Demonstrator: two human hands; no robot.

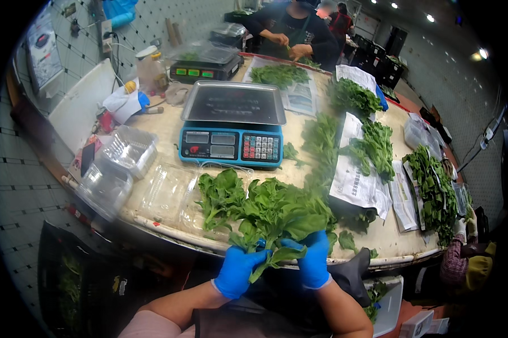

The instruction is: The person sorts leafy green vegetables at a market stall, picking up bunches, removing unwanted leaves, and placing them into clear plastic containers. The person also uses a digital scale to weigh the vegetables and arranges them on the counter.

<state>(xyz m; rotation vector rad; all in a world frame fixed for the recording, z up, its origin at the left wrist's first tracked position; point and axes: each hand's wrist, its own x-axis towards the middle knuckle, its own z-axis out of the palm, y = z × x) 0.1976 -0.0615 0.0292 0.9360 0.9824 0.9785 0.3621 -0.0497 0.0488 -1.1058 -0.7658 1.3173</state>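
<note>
My left hand (239,269), in a blue glove, grips the stems of a leafy green sprig (264,247) at the table's near edge. My right hand (314,263), gloved in blue as well, pinches a leaf of the same greens from the other side. Just beyond both hands lies a heap of leafy greens (279,198). To its left, a smaller bunch (221,194) rests in an open clear plastic clamshell box (190,203). Behind the heap stands a blue digital scale (230,145) with a metal pan (233,103) on top.
Clear plastic boxes (129,150) stand at the left. Newspaper with greens (378,148) lies right of the scale. A co-worker (298,34) handles a stem across the table; another's gloved hands (466,224) are at the far right. Black crate (80,283) at lower left; white bin (391,304) at lower right.
</note>
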